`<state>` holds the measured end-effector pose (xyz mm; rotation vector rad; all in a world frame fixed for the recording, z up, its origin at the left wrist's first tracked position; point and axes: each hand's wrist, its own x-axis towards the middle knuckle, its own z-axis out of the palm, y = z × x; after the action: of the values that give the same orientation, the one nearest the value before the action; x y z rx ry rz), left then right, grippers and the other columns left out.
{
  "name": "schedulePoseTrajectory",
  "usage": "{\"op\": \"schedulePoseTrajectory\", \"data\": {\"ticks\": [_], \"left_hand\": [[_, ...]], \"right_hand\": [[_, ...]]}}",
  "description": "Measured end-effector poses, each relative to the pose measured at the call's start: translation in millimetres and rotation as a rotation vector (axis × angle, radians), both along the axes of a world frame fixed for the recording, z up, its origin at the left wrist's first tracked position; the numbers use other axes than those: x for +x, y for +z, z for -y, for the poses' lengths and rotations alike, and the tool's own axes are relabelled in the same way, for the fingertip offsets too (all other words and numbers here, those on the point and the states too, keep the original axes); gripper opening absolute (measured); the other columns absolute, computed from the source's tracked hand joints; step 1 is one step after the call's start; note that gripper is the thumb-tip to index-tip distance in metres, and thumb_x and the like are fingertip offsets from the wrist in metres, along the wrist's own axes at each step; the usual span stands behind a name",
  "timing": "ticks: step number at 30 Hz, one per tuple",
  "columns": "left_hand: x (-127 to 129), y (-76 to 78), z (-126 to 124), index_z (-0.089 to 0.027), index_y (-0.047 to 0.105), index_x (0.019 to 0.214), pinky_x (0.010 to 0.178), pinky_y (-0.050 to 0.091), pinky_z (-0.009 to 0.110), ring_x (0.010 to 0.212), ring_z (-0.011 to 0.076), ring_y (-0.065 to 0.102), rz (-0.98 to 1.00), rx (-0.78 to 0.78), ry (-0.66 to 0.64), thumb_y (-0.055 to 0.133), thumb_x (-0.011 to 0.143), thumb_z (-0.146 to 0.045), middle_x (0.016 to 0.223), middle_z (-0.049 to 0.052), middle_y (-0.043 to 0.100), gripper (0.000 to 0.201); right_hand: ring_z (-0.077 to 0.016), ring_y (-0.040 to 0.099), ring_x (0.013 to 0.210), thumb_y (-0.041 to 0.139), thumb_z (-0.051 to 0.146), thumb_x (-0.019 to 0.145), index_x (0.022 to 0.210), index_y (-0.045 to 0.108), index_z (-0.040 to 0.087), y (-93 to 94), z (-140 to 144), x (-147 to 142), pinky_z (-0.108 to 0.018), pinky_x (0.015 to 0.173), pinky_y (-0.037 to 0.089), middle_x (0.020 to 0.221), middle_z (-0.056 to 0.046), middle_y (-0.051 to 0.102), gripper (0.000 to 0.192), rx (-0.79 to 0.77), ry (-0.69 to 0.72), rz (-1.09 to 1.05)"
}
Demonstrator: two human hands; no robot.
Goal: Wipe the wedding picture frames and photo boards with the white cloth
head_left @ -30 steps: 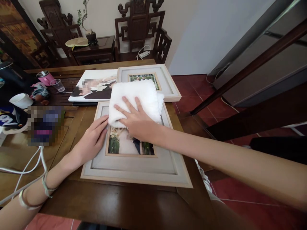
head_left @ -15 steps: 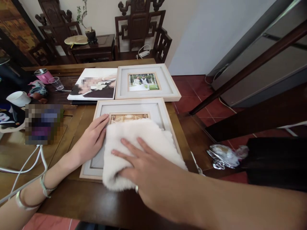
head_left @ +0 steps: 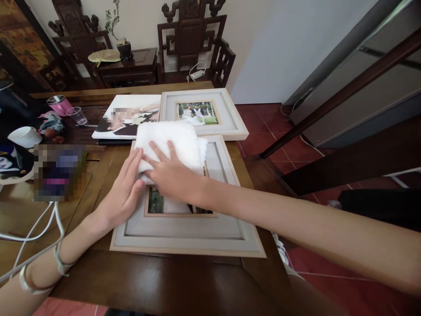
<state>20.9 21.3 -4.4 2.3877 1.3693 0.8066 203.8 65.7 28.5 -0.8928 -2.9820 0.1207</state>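
The picture frame (head_left: 194, 245) lies flat and face up, with pale wood edging and a recessed light-grey border around a photo (head_left: 177, 207). A fluffy white cloth (head_left: 181, 141), folded in layers and wavy along its right side, covers the frame's far left part and seems to reach past its far edge. Only the photo's near strip shows.

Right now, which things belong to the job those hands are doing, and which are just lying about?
In the job: the right hand, spread on the white cloth; the left hand; the near picture frame, partly under the cloth.

Probably just lying about: pink mug, white cup, clear cup, potted plant.
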Motion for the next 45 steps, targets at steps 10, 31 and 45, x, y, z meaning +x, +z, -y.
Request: {"op": "schedulePoseTrajectory", "data": {"ticks": [10,31,45], "left_hand": [[1.8,-2.4,1.2,-0.018,0.031,0.152,0.121,0.022,0.049,0.146,0.0248,0.03,0.029,-0.063,0.095,0.019,0.103,-0.051,0.157,0.013,0.035,0.06],[4.9,-5.5,0.4,-0.011,0.054,0.132,0.117,0.034,0.049,0.143,0.026,0.037,-0.067,0.047,0.11,0.039,0.1,-0.027,0.141,0.017,0.055,0.039],[6.4,-0.5,-0.6,-0.015,0.055,0.132,0.113,0.04,0.05,0.136,0.0262,0.048,-0.058,0.044,0.114,0.041,0.097,-0.025,0.142,0.016,0.055,0.039]], "right_hand": [[-0.0431,0.017,0.146,0.061,0.013,0.079,0.114,0.072,0.016,33.3,75.9,34.8,-0.071,0.112,0.016,0.154,-0.013,0.04,0.037,-0.365,0.233,0.058],[-0.0357,0.043,0.136,0.066,0.007,0.069,0.107,0.072,0.026,46.7,98.9,87.1,-0.061,0.115,0.029,0.138,-0.006,0.06,0.043,-0.331,0.014,0.083],[-0.0433,0.026,0.143,0.069,0.023,0.072,0.121,0.066,0.021,31.1,93.6,46.4,-0.071,0.11,0.023,0.152,-0.014,0.043,0.048,-0.38,0.194,0.107]]}}
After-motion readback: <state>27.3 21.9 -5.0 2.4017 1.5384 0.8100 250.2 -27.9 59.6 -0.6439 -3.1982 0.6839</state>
